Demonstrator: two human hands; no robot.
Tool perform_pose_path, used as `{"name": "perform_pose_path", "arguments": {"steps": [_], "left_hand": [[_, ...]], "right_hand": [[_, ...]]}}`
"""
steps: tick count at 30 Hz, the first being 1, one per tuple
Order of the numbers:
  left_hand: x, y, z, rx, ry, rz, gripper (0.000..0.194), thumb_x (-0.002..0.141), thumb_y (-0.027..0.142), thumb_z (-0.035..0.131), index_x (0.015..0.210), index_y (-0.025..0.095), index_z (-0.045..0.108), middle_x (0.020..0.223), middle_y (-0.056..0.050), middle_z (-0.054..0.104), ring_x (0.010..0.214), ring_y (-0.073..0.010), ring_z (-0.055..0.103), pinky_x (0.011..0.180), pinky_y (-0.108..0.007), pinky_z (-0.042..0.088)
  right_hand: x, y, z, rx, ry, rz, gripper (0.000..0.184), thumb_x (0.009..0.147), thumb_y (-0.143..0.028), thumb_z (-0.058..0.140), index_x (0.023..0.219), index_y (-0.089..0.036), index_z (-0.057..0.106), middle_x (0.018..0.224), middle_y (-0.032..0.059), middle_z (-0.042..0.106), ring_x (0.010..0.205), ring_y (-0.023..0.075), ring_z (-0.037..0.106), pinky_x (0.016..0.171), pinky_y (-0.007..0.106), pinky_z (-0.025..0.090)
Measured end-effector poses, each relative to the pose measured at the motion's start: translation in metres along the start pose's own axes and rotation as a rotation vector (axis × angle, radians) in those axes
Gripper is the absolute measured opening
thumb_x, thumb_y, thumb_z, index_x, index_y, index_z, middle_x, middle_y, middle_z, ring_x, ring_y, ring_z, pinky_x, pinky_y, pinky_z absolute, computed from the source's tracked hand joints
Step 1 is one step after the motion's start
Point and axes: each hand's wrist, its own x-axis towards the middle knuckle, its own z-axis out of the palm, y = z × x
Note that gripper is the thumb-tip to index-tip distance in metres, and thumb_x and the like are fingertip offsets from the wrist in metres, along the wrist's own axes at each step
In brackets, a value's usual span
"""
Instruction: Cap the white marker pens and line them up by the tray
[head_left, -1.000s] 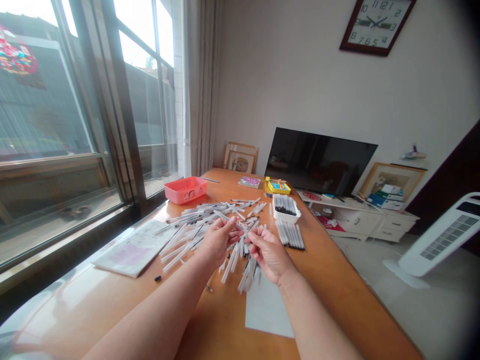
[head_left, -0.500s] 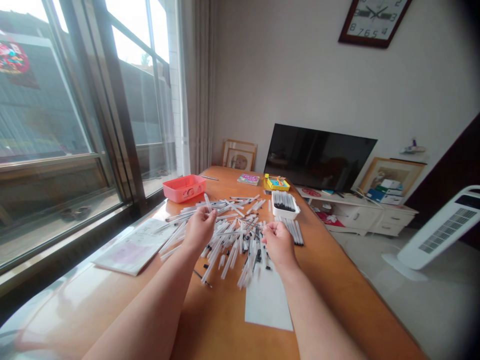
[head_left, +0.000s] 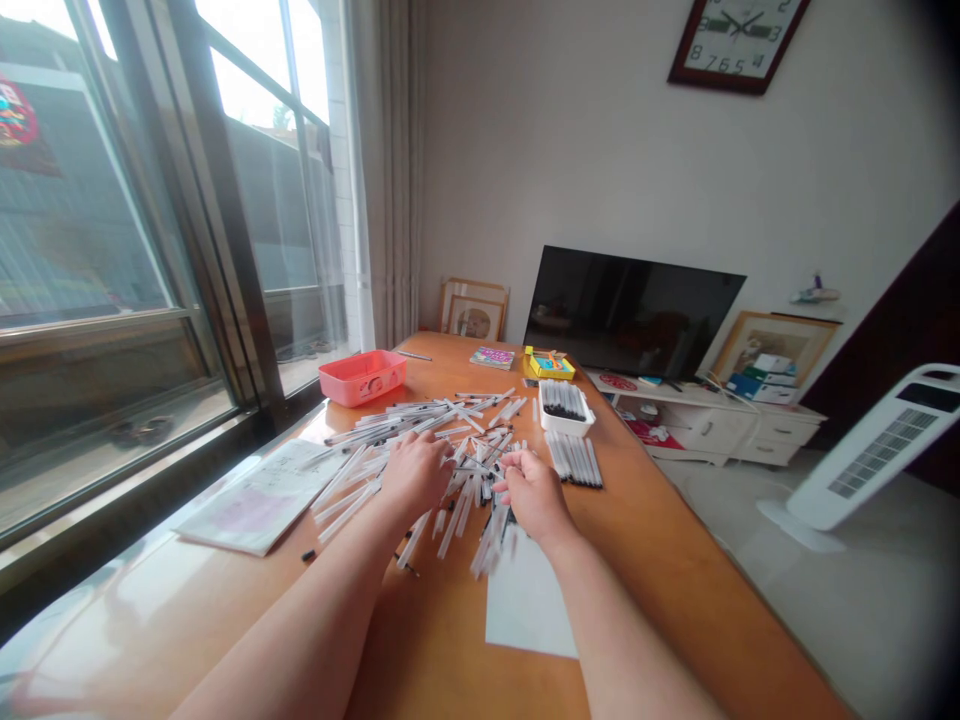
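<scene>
Printed paper [head_left: 251, 500]: It's lying at nine o'clock, counting from the middle of the loose pens [head_left: 460, 513], probably being kept there to leave both hands room.
Black cap [head_left: 308, 556]: It's sitting alone at eight o'clock.
Pink box [head_left: 360, 385]: It's standing upright at eleven, seemingly being parked behind the action.
Left hand [head_left: 416, 470]: Here it is, dipping fingers-down over the pens! Its back is hiding the fingertips from my remote seat, so I can't tell whether they're apart, together or clamping anything.
Loose pens: They're fanning out under and between the hands, pale barrels pointing every way, likely being left spread for easy picking.
Right hand [head_left: 529, 490]: It's hovering over the right edge, thumb and fingers bending inward; I can't tell whether they're pinching something small.
White sheet [head_left: 529, 605]: It's lying flat at five o'clock, running in beside the right forearm.
White tub [head_left: 568, 427]: At two o'clock, it's holding packed pens [head_left: 564, 398] lengthwise, dark ends toward me, presumably for neatness.
Pen row [head_left: 574, 460]: At three o'clock, just in front of the tub, it's lying side by side, presumably being kept even.
Hands versus half a second ago: The left is sitting lower, with no barrel poking up above it now; the right is working closer to it, leaving the row uncovered.
</scene>
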Motion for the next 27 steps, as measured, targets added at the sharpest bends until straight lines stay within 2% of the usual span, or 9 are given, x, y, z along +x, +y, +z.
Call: {"name": "perform_pose_path", "arguments": {"steps": [4,7,14,20,23,27], "left_hand": [[-0.002,0.002,0.003,-0.032,-0.054,0.068,0.017,0.086,0.03,0.063,0.095,0.028,0.077,0.102,-0.007,0.07,0.105,-0.0303,0.058,0.094,-0.042,0.041],[-0.001,0.003,0.002,-0.052,-0.048,0.07,0.017,0.089,0.028,0.059,0.092,0.026,0.076,0.101,-0.008,0.07,0.103,-0.0292,0.059,0.092,-0.041,0.042],[0.002,0.008,-0.002,-0.26,0.008,0.136,0.018,0.097,0.025,0.049,0.095,0.021,0.067,0.097,-0.008,0.071,0.09,-0.0219,0.064,0.08,-0.031,0.045],[-0.001,0.015,-0.005,-0.361,-0.03,0.121,0.02,0.097,0.028,0.046,0.094,0.023,0.065,0.089,-0.004,0.071,0.079,-0.0189,0.063,0.068,-0.028,0.041],[-0.002,0.018,-0.007,-0.382,-0.033,0.119,0.021,0.096,0.029,0.046,0.093,0.023,0.066,0.088,-0.004,0.071,0.079,-0.0192,0.064,0.068,-0.028,0.041],[-0.004,0.021,-0.008,-0.399,-0.027,0.144,0.024,0.097,0.032,0.046,0.097,0.023,0.069,0.093,-0.005,0.073,0.085,-0.0198,0.066,0.074,-0.028,0.044]], "right_hand": [[-0.001,-0.002,0.0,0.024,-0.018,0.013,0.011,0.087,-0.024,0.055,0.094,-0.021,0.063,0.083,0.0032,0.07,0.069,0.0202,0.074,0.049,0.025,0.053],[-0.002,-0.004,0.0,0.003,-0.031,0.002,0.014,0.09,-0.029,0.056,0.099,-0.021,0.063,0.081,0.0022,0.069,0.062,0.0188,0.072,0.044,0.023,0.049],[-0.004,-0.009,0.0,-0.026,-0.048,0.042,0.019,0.09,-0.023,0.053,0.103,-0.018,0.065,0.086,0.0056,0.072,0.063,0.0175,0.071,0.048,0.024,0.052],[-0.001,-0.007,0.003,0.165,-0.036,0.059,0.025,0.089,-0.024,0.054,0.11,-0.017,0.066,0.115,0.0103,0.071,0.078,0.0188,0.075,0.054,0.024,0.056],[-0.002,-0.01,0.005,0.275,-0.048,0.121,0.024,0.09,-0.029,0.057,0.109,-0.018,0.066,0.11,0.0094,0.072,0.076,0.019,0.075,0.053,0.024,0.056],[-0.004,-0.015,0.005,0.399,-0.062,0.146,0.031,0.088,-0.047,0.067,0.096,-0.018,0.069,0.094,0.0077,0.073,0.07,0.0191,0.073,0.053,0.026,0.056]]}}
